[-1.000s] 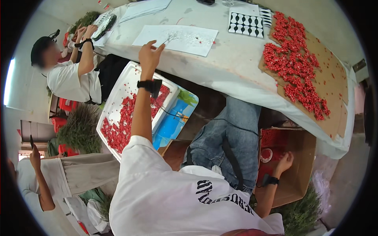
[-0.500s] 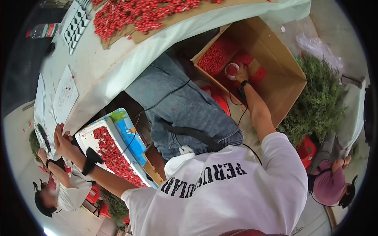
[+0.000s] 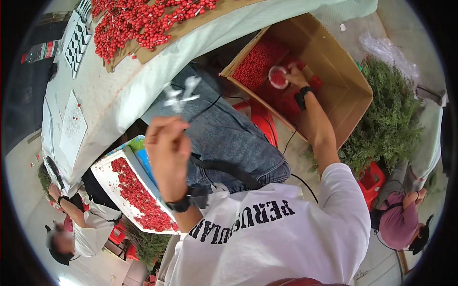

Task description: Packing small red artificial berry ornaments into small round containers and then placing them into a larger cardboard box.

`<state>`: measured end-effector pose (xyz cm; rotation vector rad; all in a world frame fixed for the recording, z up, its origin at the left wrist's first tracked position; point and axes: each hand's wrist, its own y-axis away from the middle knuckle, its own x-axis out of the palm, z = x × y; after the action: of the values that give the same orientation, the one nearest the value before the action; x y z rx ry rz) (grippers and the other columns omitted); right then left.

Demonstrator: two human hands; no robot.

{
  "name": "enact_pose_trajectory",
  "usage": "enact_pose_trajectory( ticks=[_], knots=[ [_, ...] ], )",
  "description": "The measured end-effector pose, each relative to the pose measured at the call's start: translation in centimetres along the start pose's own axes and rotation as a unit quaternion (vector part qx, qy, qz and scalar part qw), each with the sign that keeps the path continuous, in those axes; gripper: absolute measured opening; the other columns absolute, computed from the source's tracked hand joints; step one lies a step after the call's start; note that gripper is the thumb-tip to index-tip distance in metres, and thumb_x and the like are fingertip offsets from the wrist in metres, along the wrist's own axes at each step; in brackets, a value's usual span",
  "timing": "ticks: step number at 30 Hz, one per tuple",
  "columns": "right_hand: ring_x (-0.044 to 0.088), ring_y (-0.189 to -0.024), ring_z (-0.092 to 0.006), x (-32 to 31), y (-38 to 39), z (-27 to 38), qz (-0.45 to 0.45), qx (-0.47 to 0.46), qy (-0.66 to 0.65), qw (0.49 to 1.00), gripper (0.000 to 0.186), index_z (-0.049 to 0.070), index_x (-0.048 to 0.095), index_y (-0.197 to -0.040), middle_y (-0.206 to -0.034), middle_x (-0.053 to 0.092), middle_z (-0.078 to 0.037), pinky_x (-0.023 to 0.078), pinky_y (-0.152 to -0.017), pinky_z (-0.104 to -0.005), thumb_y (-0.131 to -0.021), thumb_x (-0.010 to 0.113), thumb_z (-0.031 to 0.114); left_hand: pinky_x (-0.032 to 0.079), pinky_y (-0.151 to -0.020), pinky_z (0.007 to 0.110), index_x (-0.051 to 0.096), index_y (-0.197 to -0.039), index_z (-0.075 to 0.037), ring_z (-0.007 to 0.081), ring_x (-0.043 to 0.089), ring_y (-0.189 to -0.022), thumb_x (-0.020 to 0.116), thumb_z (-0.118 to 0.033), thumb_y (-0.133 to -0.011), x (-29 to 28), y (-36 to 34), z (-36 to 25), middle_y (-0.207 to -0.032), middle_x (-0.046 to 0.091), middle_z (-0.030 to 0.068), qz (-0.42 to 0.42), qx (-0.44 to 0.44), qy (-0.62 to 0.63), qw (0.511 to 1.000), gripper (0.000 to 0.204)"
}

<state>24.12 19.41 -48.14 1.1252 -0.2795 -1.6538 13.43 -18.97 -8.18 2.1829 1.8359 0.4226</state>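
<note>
My left hand (image 3: 167, 152) is raised over my denim-covered legs (image 3: 243, 152), its fingers pinched on a blurred white branched sprig (image 3: 181, 97) that sticks up from the fingertips. My right hand (image 3: 296, 78) reaches into a cardboard box (image 3: 334, 62), fingers closed at the rim of a small round white tub (image 3: 278, 81) with red stuff in it. Loose red berries (image 3: 248, 66) fill part of the box around the tub. A white foam tray (image 3: 102, 176) of small red pieces lies left of my legs, partly behind my left arm.
The white-covered table (image 3: 138, 86) carries red berry clusters (image 3: 133, 24) on cardboard, white sheets (image 3: 72, 128) and a plastic bottle (image 3: 40, 55). Co-workers sit at left (image 3: 90, 229) and right (image 3: 400, 217). Greenery (image 3: 381, 128) and red stools (image 3: 369, 186) stand beside the box.
The view has swung toward the box since a second ago. My left hand has moved from the table's edge over my legs with the sprig. My right hand has reached the tub in the box.
</note>
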Motion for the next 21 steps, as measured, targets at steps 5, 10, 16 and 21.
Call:
enact_pose_trajectory(
  ticks=[5, 10, 16, 21],
  knots=[
    [0.062, -0.091, -0.0437, -1.8, -2.4, 2.6, -0.226, -0.153, 0.03, 0.962, 0.063, 0.004, 0.047, -0.124, -0.105, 0.06, -0.026, 0.051, -0.076, -0.0484, -0.074, 0.075, 0.03, 0.037, -0.041, 0.021, 0.065, -0.096, 0.002, 0.0117, 0.056, -0.05, 0.066, -0.006, -0.087, 5.8, -1.4, 2.2, -0.088, 0.069, 0.014, 0.085, -0.121, 0.102, 0.984, 0.012],
    [0.061, -0.09, -0.0459, 0.8, -3.5, 6.9, -0.404, -0.165, 0.144, 0.888, 0.064, 0.012, 0.045, -0.131, -0.121, 0.05, -0.026, 0.053, -0.073, -0.0505, -0.075, 0.073, 0.025, 0.047, -0.045, 0.023, 0.066, -0.101, 0.002, 0.0161, 0.063, -0.058, 0.067, -0.007, -0.087, 7.4, -2.1, 4.0, -0.094, 0.07, 0.0174, 0.078, -0.148, 0.1, 0.981, 0.017],
    [0.06, -0.096, -0.045, 4.7, -2.5, 8.6, -0.307, -0.139, 0.109, 0.935, 0.065, 0.023, 0.045, -0.135, -0.133, 0.044, -0.025, 0.052, -0.08, -0.0516, -0.076, 0.071, 0.017, 0.051, -0.049, 0.025, 0.064, -0.107, 0.002, 0.0161, 0.065, -0.061, 0.064, -0.009, -0.09, 6.7, -2.3, 5.5, -0.097, 0.069, 0.0175, 0.102, -0.149, 0.076, 0.981, 0.02],
    [0.061, -0.093, -0.0456, 9.0, -0.8, 6.7, -0.197, -0.205, 0.055, 0.957, 0.061, 0.022, 0.048, -0.134, -0.131, 0.048, -0.025, 0.053, -0.08, -0.0497, -0.077, 0.067, 0.014, 0.052, -0.049, 0.027, 0.064, -0.104, 0.004, 0.0186, 0.066, -0.062, 0.067, -0.008, -0.088, 7.2, -2.3, 5.1, -0.098, 0.069, 0.0181, 0.047, -0.136, 0.11, 0.983, 0.02]
  ],
)
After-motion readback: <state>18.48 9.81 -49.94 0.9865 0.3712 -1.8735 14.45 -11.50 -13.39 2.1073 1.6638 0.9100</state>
